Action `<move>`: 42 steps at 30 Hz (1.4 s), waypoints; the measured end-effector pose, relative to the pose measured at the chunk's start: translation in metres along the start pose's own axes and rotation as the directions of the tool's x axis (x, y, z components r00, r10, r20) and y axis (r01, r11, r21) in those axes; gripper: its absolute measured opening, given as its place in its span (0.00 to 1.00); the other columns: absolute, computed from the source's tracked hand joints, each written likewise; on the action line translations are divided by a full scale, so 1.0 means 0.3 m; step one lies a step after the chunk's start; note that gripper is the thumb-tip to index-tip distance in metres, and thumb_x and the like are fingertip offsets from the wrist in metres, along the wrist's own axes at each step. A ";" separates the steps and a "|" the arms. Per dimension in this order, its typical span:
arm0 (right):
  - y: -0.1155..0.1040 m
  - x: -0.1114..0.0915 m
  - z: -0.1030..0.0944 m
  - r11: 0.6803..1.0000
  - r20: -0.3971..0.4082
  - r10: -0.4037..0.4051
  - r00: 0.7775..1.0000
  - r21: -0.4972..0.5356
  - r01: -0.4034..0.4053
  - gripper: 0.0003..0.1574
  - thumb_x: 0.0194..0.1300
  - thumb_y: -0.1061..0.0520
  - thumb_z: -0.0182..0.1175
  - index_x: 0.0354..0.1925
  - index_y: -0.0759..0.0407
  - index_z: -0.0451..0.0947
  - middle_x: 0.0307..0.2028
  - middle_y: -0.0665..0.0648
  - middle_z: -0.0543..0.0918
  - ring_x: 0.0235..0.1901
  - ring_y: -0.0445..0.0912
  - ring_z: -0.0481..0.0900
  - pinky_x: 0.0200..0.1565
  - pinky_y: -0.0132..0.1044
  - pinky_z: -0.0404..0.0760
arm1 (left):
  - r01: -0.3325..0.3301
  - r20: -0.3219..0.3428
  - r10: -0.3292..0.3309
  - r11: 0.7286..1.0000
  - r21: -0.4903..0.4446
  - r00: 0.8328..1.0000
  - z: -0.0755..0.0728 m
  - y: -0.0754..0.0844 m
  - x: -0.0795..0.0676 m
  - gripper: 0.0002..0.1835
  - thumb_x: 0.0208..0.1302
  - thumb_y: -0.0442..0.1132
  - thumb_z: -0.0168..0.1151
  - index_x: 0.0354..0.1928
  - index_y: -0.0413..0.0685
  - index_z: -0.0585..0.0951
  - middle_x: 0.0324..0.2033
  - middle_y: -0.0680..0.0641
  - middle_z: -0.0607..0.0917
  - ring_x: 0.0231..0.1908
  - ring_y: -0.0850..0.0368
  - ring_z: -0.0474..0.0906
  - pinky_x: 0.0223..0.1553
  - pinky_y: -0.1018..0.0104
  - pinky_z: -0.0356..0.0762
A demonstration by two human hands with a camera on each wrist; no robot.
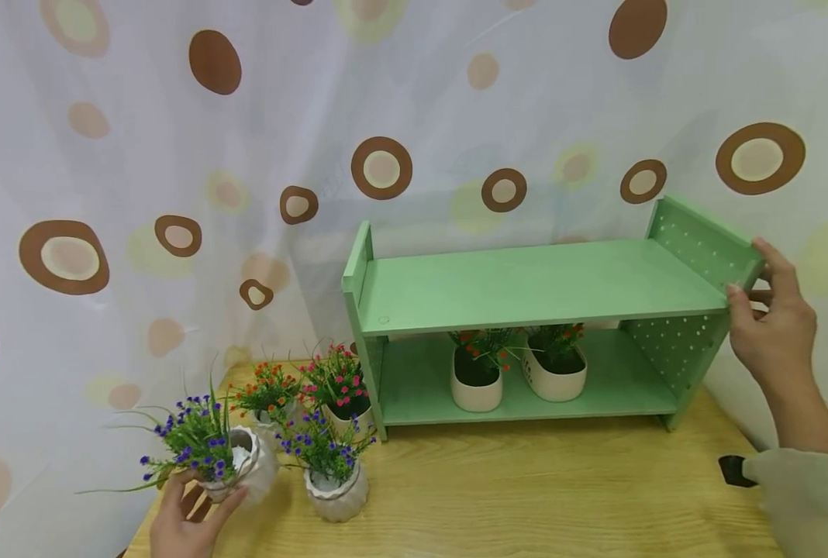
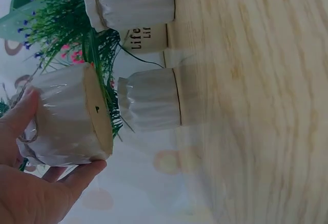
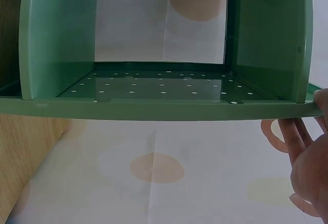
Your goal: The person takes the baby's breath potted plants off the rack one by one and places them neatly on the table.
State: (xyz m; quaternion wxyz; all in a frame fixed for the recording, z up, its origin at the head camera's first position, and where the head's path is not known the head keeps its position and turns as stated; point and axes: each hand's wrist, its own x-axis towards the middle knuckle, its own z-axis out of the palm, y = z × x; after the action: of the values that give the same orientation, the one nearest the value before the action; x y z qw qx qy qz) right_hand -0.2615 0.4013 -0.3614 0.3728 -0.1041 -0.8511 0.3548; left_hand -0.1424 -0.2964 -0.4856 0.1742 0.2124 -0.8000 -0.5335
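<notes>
My left hand (image 1: 189, 518) holds a white ceramic pot (image 1: 259, 471) of purple flowers, tilted at the table's left side. Its flat base (image 2: 99, 114) shows in the left wrist view, raised off the wood, with thumb and fingers on opposite sides of the pot. On the right, my right hand (image 1: 777, 325) grips the upper edge of the side panel of a green two-tier shelf (image 1: 539, 279). Thumb and fingers lie on either side of that panel; in the right wrist view the hand (image 3: 312, 170) is partly cut off.
Beside the held pot stand a second purple-flowered pot (image 1: 337, 496), an orange-flowered one (image 1: 266, 418) and a pink-flowered one (image 1: 358, 418). Two cream pots, one on the left (image 1: 477, 394) and one on the right (image 1: 557, 384), sit on the lower tier. A dotted curtain (image 1: 428, 93) hangs behind the wooden table (image 1: 526, 488).
</notes>
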 end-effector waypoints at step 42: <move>-0.007 0.001 -0.003 0.998 -0.006 -0.054 0.999 0.027 0.054 0.39 0.79 0.54 0.51 0.80 0.30 0.54 0.71 0.67 0.72 0.39 0.16 0.60 0.41 0.05 0.64 | -0.022 0.368 -0.049 0.982 0.188 0.929 0.034 -0.088 0.096 0.35 0.57 0.52 0.80 0.53 0.39 0.70 0.57 0.36 0.73 0.69 0.24 0.67 0.63 0.40 0.78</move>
State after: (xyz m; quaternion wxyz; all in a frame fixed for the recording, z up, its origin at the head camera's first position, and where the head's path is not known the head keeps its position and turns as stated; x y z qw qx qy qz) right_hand -0.2609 0.4005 -0.3593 0.3856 -0.0770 -0.8478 0.3559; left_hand -0.1681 -0.3125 -0.5124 -0.0046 0.1290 -0.8639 -0.4868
